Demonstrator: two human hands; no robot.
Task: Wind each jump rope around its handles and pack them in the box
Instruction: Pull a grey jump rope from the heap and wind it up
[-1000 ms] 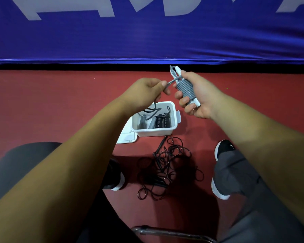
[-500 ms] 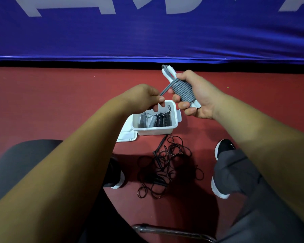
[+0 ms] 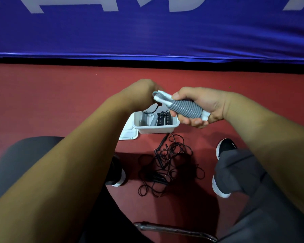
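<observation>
Now | gray jump rope (image 3: 185, 109) wound, inside right grip (image 3: 204, 102) | near box (image 3: 154, 129)

wound ropes (image 3: 162, 119) in box (image 3: 156, 129) | lid (image 3: 128, 135) left | loose rope (image 3: 167, 163) before

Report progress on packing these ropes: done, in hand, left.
Done: packed ropes, grey and black, sit wound in the white box. In hand: the right hand grips a nearly wound grey rope; the left hand handles its loose end. Left: the black rope lies tangled on the floor.
</observation>
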